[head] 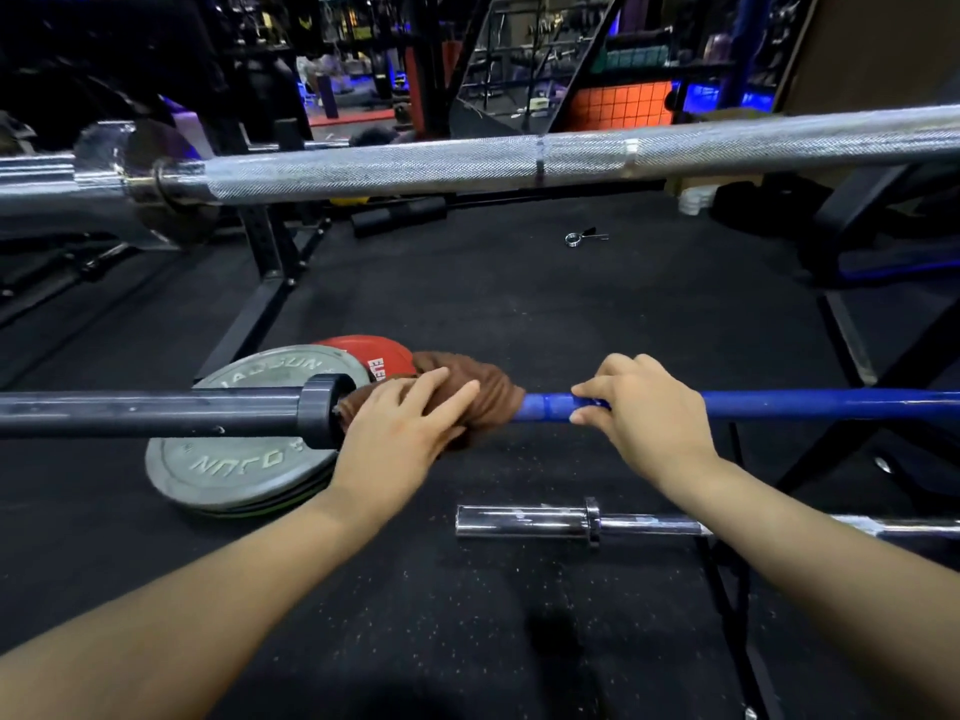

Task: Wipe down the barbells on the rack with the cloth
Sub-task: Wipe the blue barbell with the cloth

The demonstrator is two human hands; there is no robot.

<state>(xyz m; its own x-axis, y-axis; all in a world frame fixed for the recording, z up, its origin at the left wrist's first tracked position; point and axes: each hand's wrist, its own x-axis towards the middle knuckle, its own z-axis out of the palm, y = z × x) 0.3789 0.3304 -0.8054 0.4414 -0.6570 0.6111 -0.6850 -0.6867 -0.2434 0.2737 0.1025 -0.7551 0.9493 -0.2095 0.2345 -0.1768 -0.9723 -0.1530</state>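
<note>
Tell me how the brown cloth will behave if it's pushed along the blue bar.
The cloth looks soft and floppy: it bunches in folds around the blue bar under the left hand. It will probably slide easily on the smooth paint, yet may snag at the collar. The right hand gripping the bar should limit rolling.

Blue barbell [779,402] shaft hidden under cloth [488,387]; right end cut off
</note>
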